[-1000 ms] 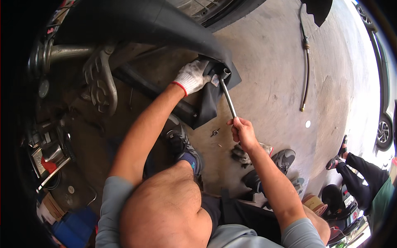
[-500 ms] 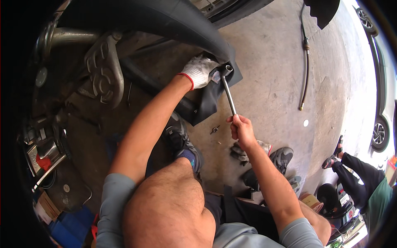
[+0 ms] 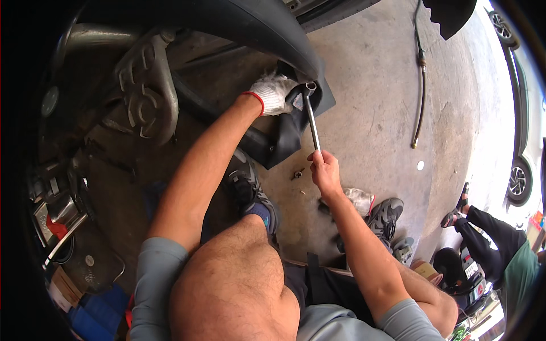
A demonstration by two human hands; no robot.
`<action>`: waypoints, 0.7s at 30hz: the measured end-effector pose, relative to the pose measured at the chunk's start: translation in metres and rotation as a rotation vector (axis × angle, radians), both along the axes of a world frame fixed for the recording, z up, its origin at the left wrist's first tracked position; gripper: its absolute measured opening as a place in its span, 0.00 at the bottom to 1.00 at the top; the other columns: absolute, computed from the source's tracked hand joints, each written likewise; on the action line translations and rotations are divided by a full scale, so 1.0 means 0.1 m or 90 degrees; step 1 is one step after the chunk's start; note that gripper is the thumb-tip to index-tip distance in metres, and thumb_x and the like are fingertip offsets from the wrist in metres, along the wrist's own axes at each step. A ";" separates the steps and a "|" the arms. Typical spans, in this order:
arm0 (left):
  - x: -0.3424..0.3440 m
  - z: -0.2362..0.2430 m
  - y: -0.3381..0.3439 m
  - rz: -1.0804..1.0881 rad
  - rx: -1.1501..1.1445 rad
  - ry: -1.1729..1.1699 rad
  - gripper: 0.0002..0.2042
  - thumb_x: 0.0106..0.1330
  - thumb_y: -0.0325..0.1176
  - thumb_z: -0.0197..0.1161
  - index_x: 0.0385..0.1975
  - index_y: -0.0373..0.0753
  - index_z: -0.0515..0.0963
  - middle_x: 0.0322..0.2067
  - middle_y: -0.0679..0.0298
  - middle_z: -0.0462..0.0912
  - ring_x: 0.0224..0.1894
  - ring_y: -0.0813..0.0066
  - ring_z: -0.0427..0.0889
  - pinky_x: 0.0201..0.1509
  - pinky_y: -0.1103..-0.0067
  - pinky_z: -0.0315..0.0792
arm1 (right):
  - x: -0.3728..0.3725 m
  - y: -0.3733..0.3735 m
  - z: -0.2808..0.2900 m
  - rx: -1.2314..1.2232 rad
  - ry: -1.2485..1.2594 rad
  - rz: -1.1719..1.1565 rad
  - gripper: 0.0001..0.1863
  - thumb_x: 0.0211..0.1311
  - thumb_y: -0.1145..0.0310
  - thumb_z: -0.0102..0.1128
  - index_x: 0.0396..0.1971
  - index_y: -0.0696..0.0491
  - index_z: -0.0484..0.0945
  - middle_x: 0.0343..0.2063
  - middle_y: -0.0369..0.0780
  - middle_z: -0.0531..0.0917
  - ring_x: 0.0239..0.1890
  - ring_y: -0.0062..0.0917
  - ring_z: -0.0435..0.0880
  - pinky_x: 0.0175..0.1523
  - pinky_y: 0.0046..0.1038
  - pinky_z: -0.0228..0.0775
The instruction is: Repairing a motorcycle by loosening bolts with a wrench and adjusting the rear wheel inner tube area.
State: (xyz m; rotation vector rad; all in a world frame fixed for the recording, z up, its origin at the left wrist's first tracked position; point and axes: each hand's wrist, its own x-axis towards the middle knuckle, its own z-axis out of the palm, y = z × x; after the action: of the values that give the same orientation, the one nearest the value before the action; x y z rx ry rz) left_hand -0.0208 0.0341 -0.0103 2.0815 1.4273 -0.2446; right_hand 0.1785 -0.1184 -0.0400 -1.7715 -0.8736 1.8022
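My left hand [image 3: 274,94], in a white glove with a red cuff, presses on the black plastic wheel-arch liner [image 3: 284,139] just under the dark car body panel [image 3: 227,23]. My bare right hand [image 3: 325,170] grips the lower end of a long metal ratchet wrench [image 3: 311,119]. The wrench head sits at the liner's upper edge, right beside my gloved fingers. A small bolt [image 3: 297,173] lies on the concrete between the liner and my right hand.
Suspension and metal parts [image 3: 142,96] fill the wheel well at left. A hose [image 3: 421,85] lies across the concrete floor. A white glove [image 3: 358,199] rests by my shoe [image 3: 384,216]. Another person [image 3: 495,250] crouches at the right. A parked car [image 3: 526,142] is at the far right.
My view has shifted slightly. The wrench handle has swung a little, with my right hand moving along; my left hand stays on the liner by the wrench head.
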 end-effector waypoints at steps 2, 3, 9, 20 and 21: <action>-0.06 -0.06 -0.04 -0.011 -0.011 -0.003 0.30 0.50 0.42 0.63 0.56 0.43 0.65 0.58 0.51 0.62 0.64 0.53 0.54 0.66 0.65 0.51 | -0.01 -0.10 0.02 -0.032 0.010 -0.004 0.15 0.66 0.60 0.43 0.25 0.55 0.70 0.10 0.28 0.61 0.09 0.11 0.54 0.13 0.18 0.44; -0.07 -0.10 -0.08 -0.001 0.059 0.013 0.28 0.51 0.40 0.62 0.55 0.45 0.66 0.57 0.54 0.66 0.62 0.55 0.59 0.66 0.65 0.52 | -0.04 -0.10 0.04 -0.032 0.012 -0.002 0.15 0.66 0.60 0.43 0.25 0.55 0.70 0.10 0.28 0.61 0.09 0.11 0.54 0.13 0.18 0.44; -0.02 -0.03 -0.03 -0.011 -0.010 0.065 0.34 0.51 0.45 0.62 0.59 0.42 0.60 0.60 0.52 0.61 0.65 0.51 0.52 0.68 0.66 0.45 | -0.09 0.19 0.17 -0.041 -0.016 0.009 0.16 0.66 0.59 0.43 0.25 0.55 0.69 0.10 0.30 0.63 0.09 0.12 0.57 0.13 0.18 0.46; 0.03 -0.17 -0.07 0.028 0.099 0.047 0.30 0.50 0.41 0.64 0.55 0.48 0.65 0.59 0.57 0.64 0.63 0.57 0.58 0.65 0.65 0.53 | -0.12 0.11 0.11 -0.049 -0.010 0.004 0.18 0.63 0.61 0.44 0.20 0.59 0.71 0.12 0.34 0.70 0.14 0.16 0.66 0.20 0.22 0.57; 0.03 -0.13 -0.05 0.009 0.077 0.075 0.33 0.49 0.41 0.64 0.58 0.47 0.62 0.60 0.58 0.62 0.64 0.57 0.57 0.66 0.66 0.53 | -0.12 0.00 0.03 -0.034 -0.032 0.017 0.18 0.64 0.61 0.44 0.20 0.59 0.71 0.12 0.34 0.70 0.14 0.16 0.66 0.20 0.22 0.57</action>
State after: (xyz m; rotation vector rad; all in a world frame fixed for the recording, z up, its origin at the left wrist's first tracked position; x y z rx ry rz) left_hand -0.0179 0.0291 -0.0233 2.1842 1.5619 -0.2861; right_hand 0.1666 -0.1186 -0.0368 -1.8548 -0.8808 1.8203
